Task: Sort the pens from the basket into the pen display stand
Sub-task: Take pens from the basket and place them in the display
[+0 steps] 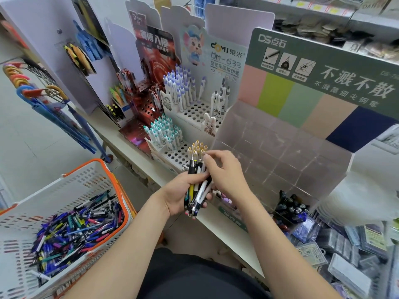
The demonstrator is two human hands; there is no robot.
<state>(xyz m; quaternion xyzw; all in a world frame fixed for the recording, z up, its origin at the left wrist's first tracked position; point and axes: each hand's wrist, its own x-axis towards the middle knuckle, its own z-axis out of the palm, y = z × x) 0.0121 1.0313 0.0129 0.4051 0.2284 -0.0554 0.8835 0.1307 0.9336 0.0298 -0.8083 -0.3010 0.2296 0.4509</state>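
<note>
Past your dark top (194,277), L hand (183,190) grips a bundle of pens (199,192), fingers wrapped round it. R hand (226,171) is curled, tips pinching the bundle's top, over the shelf (226,229) front edge beside the perforated pen stand (179,152). Basket (64,190) w/ loose pens (75,225) at your left.

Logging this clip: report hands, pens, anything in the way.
Left hand grips pen bundle. Right hand pinches at bundle top. Basket holds many pens; stand has free holes. Nothing blocking.
</note>
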